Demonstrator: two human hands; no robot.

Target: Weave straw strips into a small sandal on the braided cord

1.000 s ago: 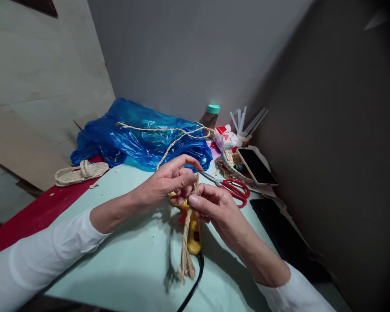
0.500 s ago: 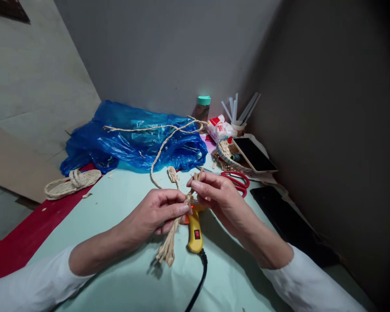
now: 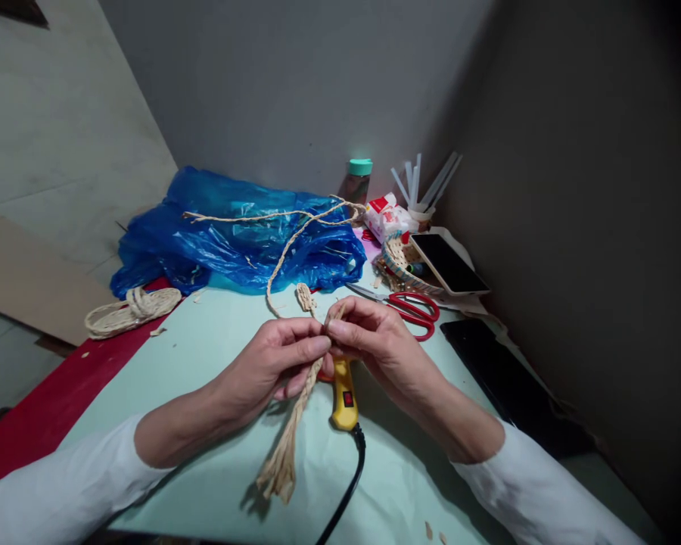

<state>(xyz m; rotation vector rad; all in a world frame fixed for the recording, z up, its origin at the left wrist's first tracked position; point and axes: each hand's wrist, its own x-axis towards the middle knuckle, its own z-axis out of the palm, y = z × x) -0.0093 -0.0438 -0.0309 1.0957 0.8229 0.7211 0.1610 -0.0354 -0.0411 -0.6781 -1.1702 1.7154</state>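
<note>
Both hands meet above the pale green table (image 3: pixel 216 356), pinching a braided straw rope (image 3: pixel 295 416). My left hand (image 3: pixel 278 363) grips the braid from the left with fingers closed. My right hand (image 3: pixel 368 341) pinches the braid's upper end with thumb and fingers. The braid's loose frayed end hangs down toward me. Another length of straw rope (image 3: pixel 284 257) runs from near the hands up over the blue plastic bag (image 3: pixel 232 235). A yellow glue gun (image 3: pixel 344 397) with a black cord lies on the table right under the hands.
Red-handled scissors (image 3: pixel 414 309) lie right of the hands. Behind them sit a small woven basket (image 3: pixel 400 265), a phone (image 3: pixel 448 263), a cup of glue sticks (image 3: pixel 423 193), a green-capped bottle (image 3: pixel 359 178) and a red-white packet (image 3: pixel 389 216). A coiled straw piece (image 3: pixel 130 310) rests at left.
The hands have drawn closer together on the braid. The frayed end now hangs lower and more toward me. The view has shifted slightly.
</note>
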